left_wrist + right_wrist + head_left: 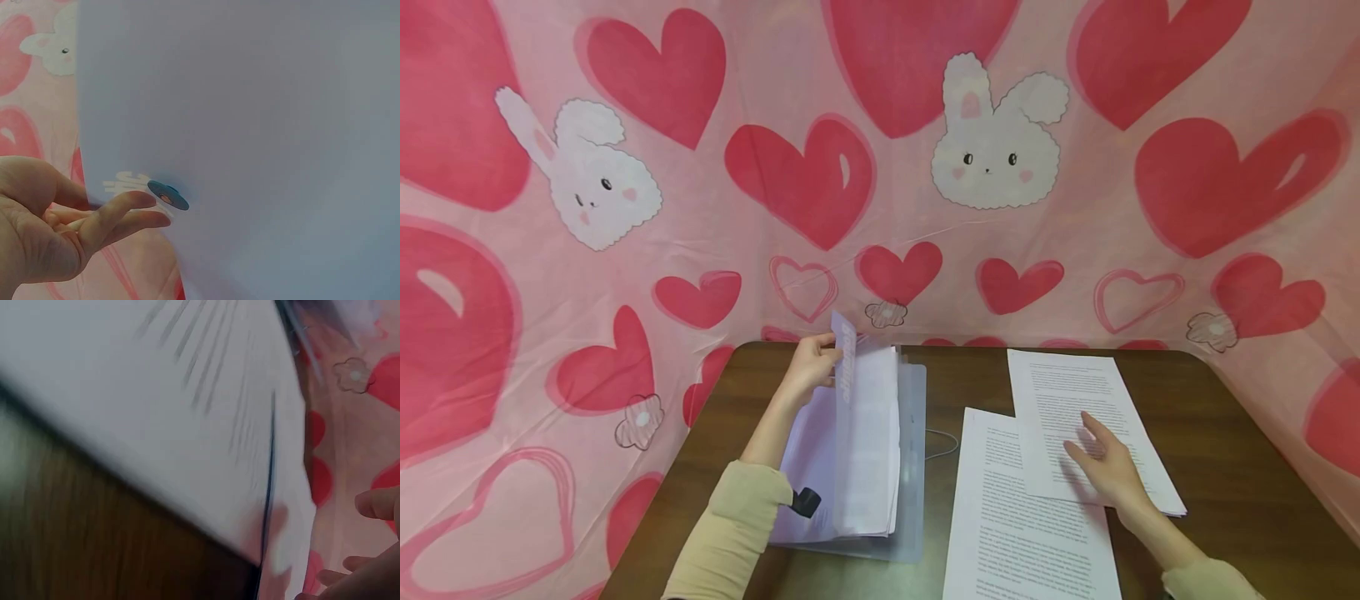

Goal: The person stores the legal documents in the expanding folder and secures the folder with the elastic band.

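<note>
On the left of the table a translucent purple document folder lies with white papers inside. My left hand pinches the far part of its raised flap, which bears white lettering. In the left wrist view, the fingertips are right beside a blue button on the purple sheet. My right hand hovers low over a printed stack, its fingers spread and holding nothing. Under that stack's near left corner lies a second printed stack. In the right wrist view, fingers show beside the blurred sheets.
A thin pale string loops out from the folder's right side onto the brown wooden table. A pink cloth with hearts and rabbits hangs behind and beside the table. A black strap end sticks out at my left sleeve.
</note>
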A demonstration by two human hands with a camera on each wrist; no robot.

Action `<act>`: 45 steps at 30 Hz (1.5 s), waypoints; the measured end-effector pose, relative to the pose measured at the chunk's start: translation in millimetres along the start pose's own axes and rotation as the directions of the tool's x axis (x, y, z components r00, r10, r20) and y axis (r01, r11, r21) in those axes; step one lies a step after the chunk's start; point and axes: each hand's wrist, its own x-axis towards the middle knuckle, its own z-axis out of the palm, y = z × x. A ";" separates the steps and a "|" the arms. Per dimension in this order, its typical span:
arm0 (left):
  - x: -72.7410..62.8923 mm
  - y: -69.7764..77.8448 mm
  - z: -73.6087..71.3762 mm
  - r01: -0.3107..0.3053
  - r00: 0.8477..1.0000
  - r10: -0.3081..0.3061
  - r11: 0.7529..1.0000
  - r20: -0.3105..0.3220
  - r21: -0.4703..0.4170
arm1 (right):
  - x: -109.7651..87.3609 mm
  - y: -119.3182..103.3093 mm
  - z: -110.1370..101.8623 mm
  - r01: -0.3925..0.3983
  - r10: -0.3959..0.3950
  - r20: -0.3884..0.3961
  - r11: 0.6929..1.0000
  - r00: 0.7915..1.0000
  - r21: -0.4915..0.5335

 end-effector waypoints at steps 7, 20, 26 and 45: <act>0.9 0.0 0.3 0.010 1.000 -0.010 1.000 -0.005 0.000 | 15.7 21.2 -14.0 0.072 -0.091 -0.076 0.973 0.993 -0.221; 1.3 -0.7 0.4 0.006 1.000 -0.006 1.000 0.005 -0.006 | 27.5 49.7 -32.3 0.093 -0.134 -0.093 0.931 0.987 -0.353; 2.3 -1.3 0.6 0.006 1.000 -0.006 1.000 0.006 -0.011 | 30.9 56.3 -33.0 0.115 -0.167 -0.116 0.926 0.979 -0.360; 3.3 -2.3 -1.2 0.007 1.000 -0.007 1.000 0.010 -0.019 | 29.7 57.2 -47.5 -0.079 -0.023 -0.237 0.908 0.971 -0.411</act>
